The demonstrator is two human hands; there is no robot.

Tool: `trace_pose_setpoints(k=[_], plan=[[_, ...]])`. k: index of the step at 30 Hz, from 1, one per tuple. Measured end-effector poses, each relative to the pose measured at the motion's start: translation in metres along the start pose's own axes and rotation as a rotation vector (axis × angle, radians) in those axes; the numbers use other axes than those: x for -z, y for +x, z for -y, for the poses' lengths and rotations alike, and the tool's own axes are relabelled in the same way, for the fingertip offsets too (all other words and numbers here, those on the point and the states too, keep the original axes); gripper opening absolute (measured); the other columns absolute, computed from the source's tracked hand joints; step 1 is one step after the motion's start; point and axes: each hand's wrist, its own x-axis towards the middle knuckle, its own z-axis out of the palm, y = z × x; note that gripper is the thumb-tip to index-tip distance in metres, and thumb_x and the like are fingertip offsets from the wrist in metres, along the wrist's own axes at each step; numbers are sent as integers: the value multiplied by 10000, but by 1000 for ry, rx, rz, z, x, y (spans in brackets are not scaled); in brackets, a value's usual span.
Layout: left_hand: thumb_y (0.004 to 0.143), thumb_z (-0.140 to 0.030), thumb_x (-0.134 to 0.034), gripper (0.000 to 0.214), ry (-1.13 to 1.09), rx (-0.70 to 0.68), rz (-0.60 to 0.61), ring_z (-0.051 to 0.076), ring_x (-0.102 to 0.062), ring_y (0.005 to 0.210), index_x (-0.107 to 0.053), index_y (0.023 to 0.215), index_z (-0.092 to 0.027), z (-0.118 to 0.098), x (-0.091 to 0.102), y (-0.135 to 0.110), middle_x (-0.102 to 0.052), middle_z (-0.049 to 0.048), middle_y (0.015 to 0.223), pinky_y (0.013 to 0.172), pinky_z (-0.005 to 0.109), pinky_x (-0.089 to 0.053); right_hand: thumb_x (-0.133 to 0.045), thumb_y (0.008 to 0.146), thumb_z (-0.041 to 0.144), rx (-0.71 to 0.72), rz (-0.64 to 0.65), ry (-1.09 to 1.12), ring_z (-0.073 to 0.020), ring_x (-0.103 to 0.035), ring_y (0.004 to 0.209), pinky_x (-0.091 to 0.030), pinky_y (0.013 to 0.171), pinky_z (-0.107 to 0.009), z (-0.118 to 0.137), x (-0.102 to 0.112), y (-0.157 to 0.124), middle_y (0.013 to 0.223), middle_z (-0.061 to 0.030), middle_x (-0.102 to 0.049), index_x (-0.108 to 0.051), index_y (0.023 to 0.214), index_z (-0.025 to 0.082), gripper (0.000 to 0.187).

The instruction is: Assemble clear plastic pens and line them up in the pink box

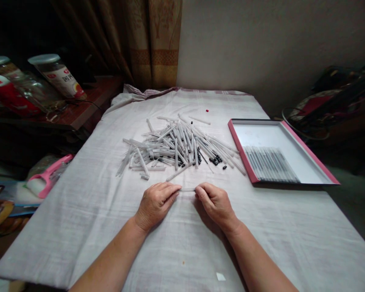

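Observation:
Between my two hands a translucent pen barrel (187, 190) lies crosswise, just above the cloth. My left hand (159, 200) pinches its left end, fingers closed. At the right end my right hand (214, 202) is closed around it too; a dark bit shows at those fingertips, partly hidden. Beyond the hands spreads a loose pile of clear pen parts (173, 146), with several small black plugs (215, 160) along its right side. To the right, a shallow pink-edged box (310, 152) holds a neat row of pens (270, 164).
White cloth covers the table (109, 227). A tiny red piece (207, 110) lies at the back and a white scrap (220, 276) near the front. On the left, jars (61, 75) stand on a dark wooden surface, and a pink-handled item (48, 176) sits beside the table.

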Motion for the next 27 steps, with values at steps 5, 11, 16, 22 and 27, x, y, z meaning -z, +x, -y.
trace_pose_setpoints(k=[5, 11, 16, 22, 27], plan=[[933, -217, -559, 207, -29, 17, -5, 184, -690, 899, -685, 1097, -199, 1, -1, 0, -742, 61, 978, 813, 306, -544, -499, 916, 300, -29, 14, 132, -158, -667, 696, -505, 632, -245, -3, 0, -3, 812, -40, -712, -637, 1033, 185, 214], [933, -214, -559, 206, -31, 16, 6, 184, -687, 892, -682, 1098, -200, 2, -1, -1, -741, 56, 977, 806, 313, -538, -520, 905, 286, 0, -1, 113, -156, -667, 693, -504, 640, -238, -3, 0, -3, 778, -35, -705, -647, 879, 192, 161], [935, -220, -554, 208, -34, 15, 18, 186, -689, 899, -681, 1098, -208, 2, -1, -1, -742, 54, 984, 806, 314, -539, -470, 940, 313, 27, 19, 17, -132, -609, 591, -451, 574, -220, -2, -1, 0, 637, -11, -646, -607, 714, 196, 289], [937, -218, -550, 207, -27, 24, 18, 184, -688, 894, -677, 1100, -208, 1, -1, 0, -742, 52, 984, 801, 310, -536, -530, 893, 276, -2, 12, 103, -133, -634, 625, -485, 606, -223, -4, -1, -5, 774, -24, -685, -605, 1022, 175, 180], [934, -220, -552, 207, -14, 16, 20, 183, -690, 881, -684, 1094, -207, -1, 0, 0, -743, 53, 969, 794, 308, -537, -515, 908, 296, -29, 26, 100, -141, -645, 651, -484, 620, -224, -4, 1, -3, 727, -18, -682, -610, 862, 194, 147]])
